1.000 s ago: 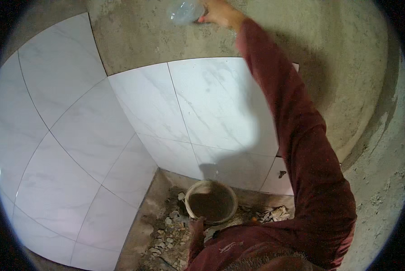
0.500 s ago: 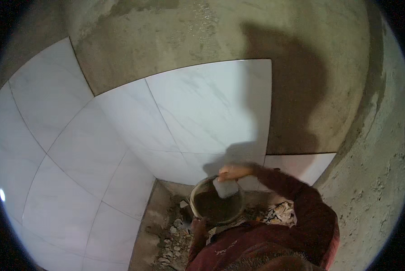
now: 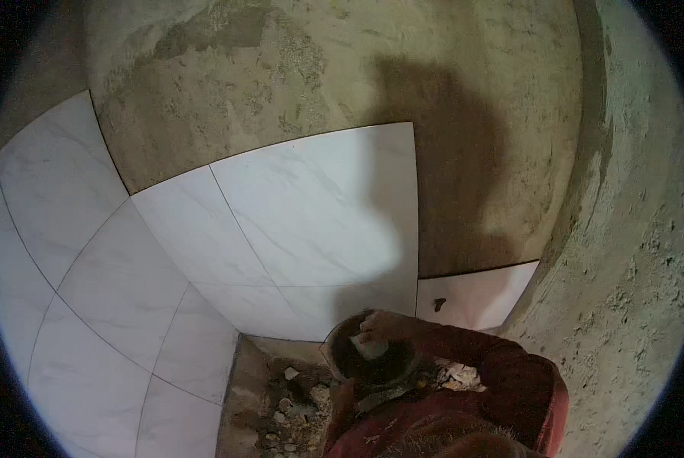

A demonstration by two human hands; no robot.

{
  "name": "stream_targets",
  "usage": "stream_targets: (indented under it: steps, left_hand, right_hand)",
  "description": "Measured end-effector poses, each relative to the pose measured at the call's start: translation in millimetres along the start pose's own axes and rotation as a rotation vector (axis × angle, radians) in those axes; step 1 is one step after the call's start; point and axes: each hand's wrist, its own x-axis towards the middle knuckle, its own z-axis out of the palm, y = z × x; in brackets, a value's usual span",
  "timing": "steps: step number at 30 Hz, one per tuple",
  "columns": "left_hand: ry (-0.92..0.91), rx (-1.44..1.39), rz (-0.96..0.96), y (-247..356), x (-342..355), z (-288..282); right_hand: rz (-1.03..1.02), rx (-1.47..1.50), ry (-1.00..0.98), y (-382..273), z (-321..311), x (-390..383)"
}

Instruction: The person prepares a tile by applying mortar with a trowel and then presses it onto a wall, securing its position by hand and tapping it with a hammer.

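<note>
Holding a pale, cup-like container in the right hand, gripping it near its 12 o'clock edge, just within the mouth of a round, dark-filled bucket low in the corner. Not making out the container's contents in this shadow. Placing the left hand at the bucket's 7 o'clock side; being unable to tell a closed hold on the rim from a mere touch.

Reading all directions from the bucket outward. Counting as done, by appearance: white, grey-veined left-wall tiles toward 9 and 10 o'clock, white, grey-veined back-wall tiles between 10 and 12, plus a short white tile strip with a dark mark at 2. Counting as left: bare tan plaster above the strip at 1 and above the back-wall tiles toward 11 and 12; likewise a rough grey right wall between 2 and 3, showing no tile within view.

Noting a dark, damp-looking patch high on the plaster at 11; judging the dampness patchy, not covering the full bare area. Estimating coverage as past the lower rows, lacking the upper ones. Finding loose grey rubble between 7 and 8, crumpled pale scraps between 3 and 4.
</note>
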Motion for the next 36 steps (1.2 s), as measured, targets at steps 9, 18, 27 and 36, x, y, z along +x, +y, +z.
stream_targets:
  steps: [9,18,27,36]
  left_hand:
    - [-0.052,0.086,-0.021,-46.2,32.6,-24.7]
    - [0.289,0.609,0.136,-93.6,51.3,-75.3]
    - [0.023,0.287,0.448,-90.1,79.1,-115.5]
    - [-0.456,0.409,0.706,-6.9,103.7,-48.0]
  right_hand:
    - [-0.193,0.072,0.214,-182.9,-358.0,22.4]
    - [-0.632,-1.015,1.042,-176.9,-633.2,-148.2]
    - [0.54,-0.048,1.622,-67.7,-502.5,-367.4]
    - [0.769,0.338,0.928,-16.4,-130.8,-376.3]
